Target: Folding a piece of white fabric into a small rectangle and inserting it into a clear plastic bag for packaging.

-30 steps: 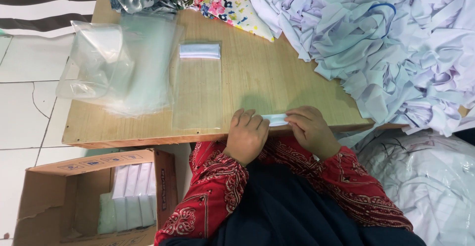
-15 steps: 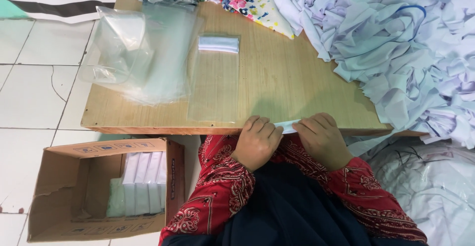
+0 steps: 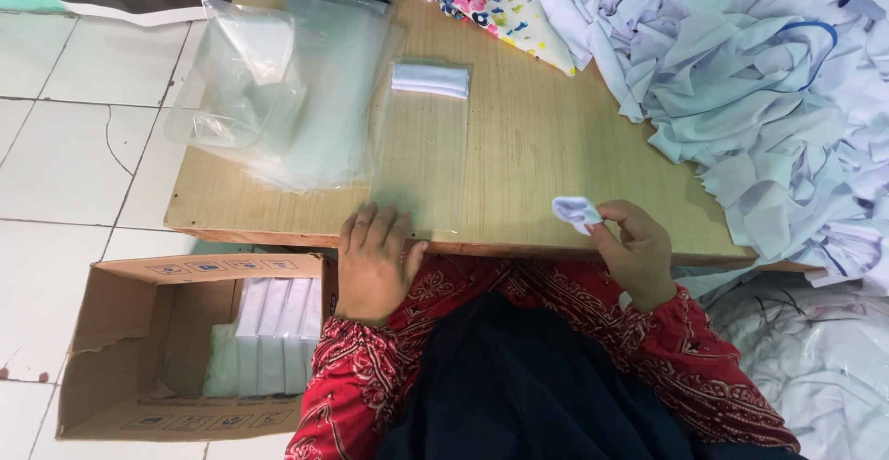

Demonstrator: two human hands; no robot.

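Wooden worktop (image 3: 556, 159): right hand (image 3: 630, 252) pinches small folded white cloth (image 3: 578, 211); left hand (image 3: 373, 261) lies flat, empty, touching clear plastic sleeve (image 3: 419, 168).

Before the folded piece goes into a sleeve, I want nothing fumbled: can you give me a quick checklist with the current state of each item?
1. Folded white cloth pinched in the right hand: ok, held at the fingertips above the table edge.
2. Fold tight and even: cannot tell, the piece looks small and rolled.
3. Left hand on the clear sleeve: ok, fingers rest at its near end.
4. Sleeve mouth open: cannot tell, the plastic lies flat.
5. Sleeve free to take a piece: not ok, a white folded piece sits at its far end.
6. Cardboard box within reach: ok, on the floor beside the left hand.
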